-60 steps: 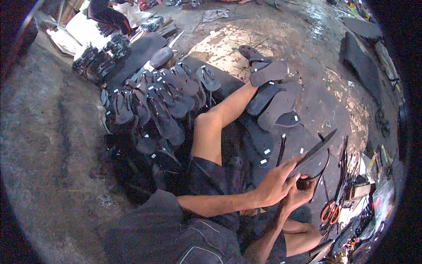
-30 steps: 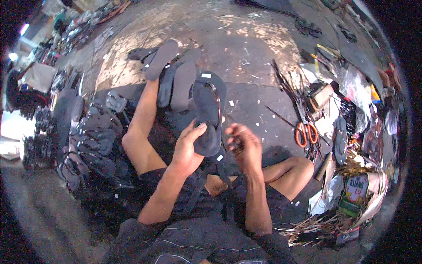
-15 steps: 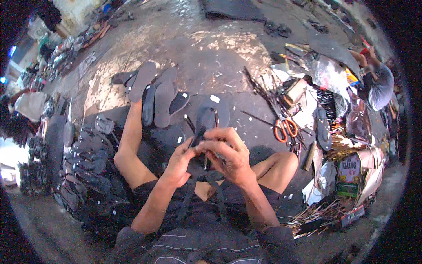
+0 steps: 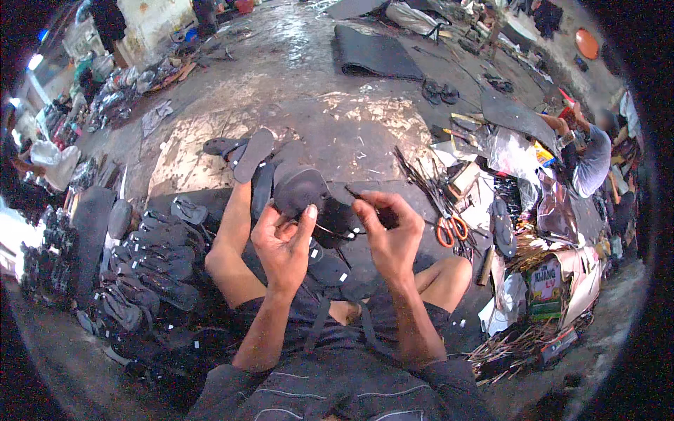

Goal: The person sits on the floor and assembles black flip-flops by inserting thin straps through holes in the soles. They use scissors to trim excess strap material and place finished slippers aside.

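Rubber sole (image 4: 302,191): black, held up over lap in left hand (image 4: 281,245), fingers clamped on its edge; could slip if grip eases.
Right hand (image 4: 390,235): fingers pinched on thin dark strap/tool (image 4: 354,193), tip at sole; may jab thumb.
Scissors (image 4: 449,228): orange-handled, on floor nr right knee; snag risk.

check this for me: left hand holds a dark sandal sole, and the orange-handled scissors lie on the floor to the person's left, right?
Not quite. In the head view the left hand does hold the dark sandal sole, but the orange-handled scissors lie on the floor to the person's right, beyond the right hand.
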Demonstrator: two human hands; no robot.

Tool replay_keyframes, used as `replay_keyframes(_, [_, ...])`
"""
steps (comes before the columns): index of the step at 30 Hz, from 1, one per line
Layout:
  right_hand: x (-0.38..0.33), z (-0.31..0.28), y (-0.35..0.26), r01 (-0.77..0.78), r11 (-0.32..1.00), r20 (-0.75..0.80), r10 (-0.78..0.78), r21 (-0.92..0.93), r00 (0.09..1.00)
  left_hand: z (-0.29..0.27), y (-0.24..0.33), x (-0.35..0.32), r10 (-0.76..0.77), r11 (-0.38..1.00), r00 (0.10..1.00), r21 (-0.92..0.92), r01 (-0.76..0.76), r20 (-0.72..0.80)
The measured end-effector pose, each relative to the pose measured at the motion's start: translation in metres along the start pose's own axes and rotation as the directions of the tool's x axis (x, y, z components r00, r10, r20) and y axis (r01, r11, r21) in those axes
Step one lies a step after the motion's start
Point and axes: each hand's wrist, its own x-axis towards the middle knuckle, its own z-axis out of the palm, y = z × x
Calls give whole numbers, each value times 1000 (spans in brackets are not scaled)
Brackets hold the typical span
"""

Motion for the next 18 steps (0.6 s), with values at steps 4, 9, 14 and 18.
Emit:
replay_keyframes(4, [-12, 15, -21, 235, 929, 86, -219, -286, 972, -6, 13, -10, -3, 998, 1000, 55, 4, -9])
replay_keyframes(9, [-20, 28, -16, 275, 903, 43, -277, -331, 960, -8, 14, -23, 22, 998, 999, 54, -19, -46])
replay_keyframes(14, [-24, 31, -1, 408, 851, 201, -359, -331, 911, -8, 9, -31, 107, 974, 994, 204, -99, -27])
replay_keyframes(18, [-14, 37, 3, 346, 895, 188, -302, -281, 935, -17, 0, -28, 260, 911, 965, 323, -256, 33])
